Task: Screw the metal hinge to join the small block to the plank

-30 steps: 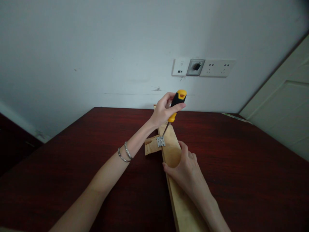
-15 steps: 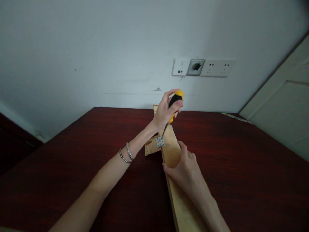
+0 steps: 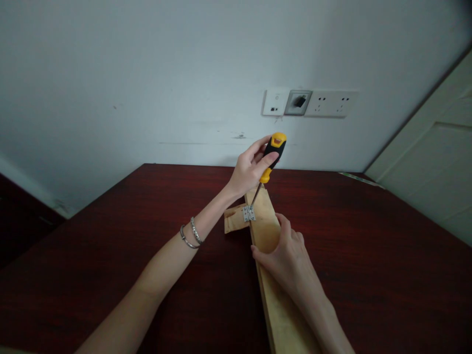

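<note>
A: Where is the hinge lying?
B: Across the seam between the long wooden board and a short piece of wood. The short piece sticks out to the left of the hinge, and everything sits on the dark worktop.

A: And the board's long axis?
B: It runs lengthwise away from the person, at a slight slant: the near end lies rightward of the hinge, while the far part passes beyond it under the left hand.

A: What is that hand doing?
B: It is wrapped around the handle of a yellow and black screwdriver, raised beyond the hinge. The tool slants down toward the person and a little left, so its tip appears to meet the hinge's far right corner. I cannot tell whether it is seated in a screw.

A: The other one?
B: The right hand grips the board on the near right side of the hinge, thumb on the left edge, fingers over the right.

A: Which of the two reaches the hinge?
B: The left, through the screwdriver; the right is near it, not touching.
</note>
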A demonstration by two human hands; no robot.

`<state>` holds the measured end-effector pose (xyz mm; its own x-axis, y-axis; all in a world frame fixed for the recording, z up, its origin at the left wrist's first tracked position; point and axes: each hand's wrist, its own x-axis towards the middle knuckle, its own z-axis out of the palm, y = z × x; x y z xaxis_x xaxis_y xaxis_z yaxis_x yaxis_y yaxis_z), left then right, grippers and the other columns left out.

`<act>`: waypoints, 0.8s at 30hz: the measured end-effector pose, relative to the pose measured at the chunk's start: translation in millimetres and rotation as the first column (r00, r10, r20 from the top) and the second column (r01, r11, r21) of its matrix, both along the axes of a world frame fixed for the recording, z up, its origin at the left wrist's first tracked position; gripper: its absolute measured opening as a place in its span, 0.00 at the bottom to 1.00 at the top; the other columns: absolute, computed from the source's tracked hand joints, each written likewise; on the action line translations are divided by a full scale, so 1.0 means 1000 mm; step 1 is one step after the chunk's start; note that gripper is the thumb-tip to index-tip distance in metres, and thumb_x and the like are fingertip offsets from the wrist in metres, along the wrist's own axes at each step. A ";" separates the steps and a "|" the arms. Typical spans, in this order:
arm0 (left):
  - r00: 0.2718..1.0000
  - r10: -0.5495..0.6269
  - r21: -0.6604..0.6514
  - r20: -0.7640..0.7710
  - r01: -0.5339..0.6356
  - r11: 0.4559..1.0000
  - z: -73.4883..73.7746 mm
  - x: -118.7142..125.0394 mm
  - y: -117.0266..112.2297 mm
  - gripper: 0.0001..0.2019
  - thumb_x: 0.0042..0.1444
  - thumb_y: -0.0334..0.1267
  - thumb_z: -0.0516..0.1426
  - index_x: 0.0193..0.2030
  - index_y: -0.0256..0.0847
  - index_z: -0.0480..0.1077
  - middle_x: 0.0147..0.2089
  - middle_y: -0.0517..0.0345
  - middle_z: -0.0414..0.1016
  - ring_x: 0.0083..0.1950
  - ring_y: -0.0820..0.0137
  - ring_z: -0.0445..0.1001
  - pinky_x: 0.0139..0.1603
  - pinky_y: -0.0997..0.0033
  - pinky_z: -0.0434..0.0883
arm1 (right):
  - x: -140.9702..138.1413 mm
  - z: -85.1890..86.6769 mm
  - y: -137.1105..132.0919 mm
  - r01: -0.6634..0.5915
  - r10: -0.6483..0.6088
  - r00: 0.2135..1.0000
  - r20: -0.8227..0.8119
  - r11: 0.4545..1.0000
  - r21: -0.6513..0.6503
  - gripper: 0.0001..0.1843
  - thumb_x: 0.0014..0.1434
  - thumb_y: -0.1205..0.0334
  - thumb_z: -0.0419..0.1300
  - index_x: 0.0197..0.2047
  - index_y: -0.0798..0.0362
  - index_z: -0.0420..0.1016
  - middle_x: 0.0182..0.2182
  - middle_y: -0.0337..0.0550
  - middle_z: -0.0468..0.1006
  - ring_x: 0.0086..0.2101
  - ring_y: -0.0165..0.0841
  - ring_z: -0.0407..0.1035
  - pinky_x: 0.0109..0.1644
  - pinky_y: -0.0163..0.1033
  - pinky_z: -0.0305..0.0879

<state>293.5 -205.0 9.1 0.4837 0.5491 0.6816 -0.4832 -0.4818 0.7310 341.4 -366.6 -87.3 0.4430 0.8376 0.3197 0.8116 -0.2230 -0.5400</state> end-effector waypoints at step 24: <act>0.989 -0.150 -0.117 -0.005 0.149 0.982 -0.001 0.000 0.010 0.14 0.53 0.43 0.59 0.43 0.39 0.66 0.36 0.58 0.68 0.36 0.74 0.71 0.40 0.71 0.69 | 0.000 0.005 0.001 0.025 -0.024 1.000 0.010 0.998 -0.061 0.43 0.43 0.52 0.62 0.60 0.59 0.55 0.38 0.54 0.72 0.40 0.47 0.63 0.44 0.51 0.63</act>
